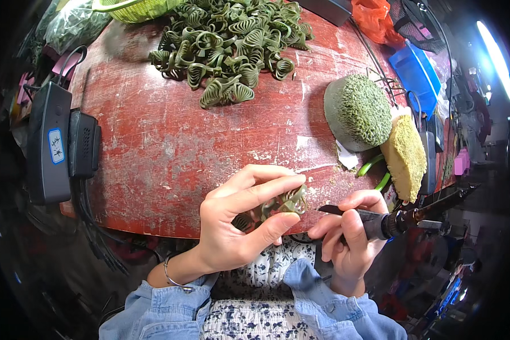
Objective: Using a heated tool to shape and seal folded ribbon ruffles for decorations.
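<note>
My left hand (241, 221) grips a small green ribbed, looped plastic piece (292, 201) near the table's front edge. Just right of it, my right hand (354, 229) is closed on a black soldering-iron-like tool (394, 222) with a long dark tip pointing right; a thin dark blade (331, 209) points left from the same hand, and I cannot tell if it is separate. A large pile of similar green pieces (226, 51) lies at the back of the worn red table (209, 136).
At right are a round green rough-topped block (357, 110), a yellow crumbly block (405, 158), green-handled tool (371, 164), blue bin (413, 73) and red plastic bag (374, 22). Black devices with cables (48, 141) line the left edge. A green basket (133, 8) sits at the back.
</note>
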The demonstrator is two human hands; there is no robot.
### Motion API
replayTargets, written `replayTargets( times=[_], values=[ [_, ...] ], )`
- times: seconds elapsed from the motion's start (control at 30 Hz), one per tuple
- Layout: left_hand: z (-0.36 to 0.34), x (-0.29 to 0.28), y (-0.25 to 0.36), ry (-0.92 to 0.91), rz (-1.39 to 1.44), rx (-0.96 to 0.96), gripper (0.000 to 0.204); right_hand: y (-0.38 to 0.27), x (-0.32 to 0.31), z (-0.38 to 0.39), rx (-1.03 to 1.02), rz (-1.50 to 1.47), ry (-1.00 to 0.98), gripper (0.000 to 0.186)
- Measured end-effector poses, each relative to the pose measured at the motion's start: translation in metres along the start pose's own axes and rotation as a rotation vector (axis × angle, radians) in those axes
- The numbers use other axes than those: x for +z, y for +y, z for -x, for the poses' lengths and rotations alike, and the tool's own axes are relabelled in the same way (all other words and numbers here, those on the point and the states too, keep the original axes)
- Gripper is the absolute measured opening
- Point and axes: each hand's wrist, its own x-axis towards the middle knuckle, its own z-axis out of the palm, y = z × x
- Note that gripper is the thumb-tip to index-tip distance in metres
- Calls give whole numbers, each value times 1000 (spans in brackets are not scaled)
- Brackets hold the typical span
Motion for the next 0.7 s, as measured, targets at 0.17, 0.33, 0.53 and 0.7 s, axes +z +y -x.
replayTargets(
  times=[0.17, 0.33, 0.53, 0.7],
  values=[
    [-3, -3, -6, -82, -64, 143, 29, 4, -2, 2, -39, 41, -16, 17],
    [-2, -2, -4, -83, -48, 124, 28, 7, -1, 1, -70, 44, -38, 16],
    [-3, -2, -4, -90, 51, 77, 30, 12, 5, 3, -129, 82, -5, 12],
    [-3, -4, -3, -120, 139, -18, 33, 14, 7, 5, -166, 113, -8, 12]
  ],
)
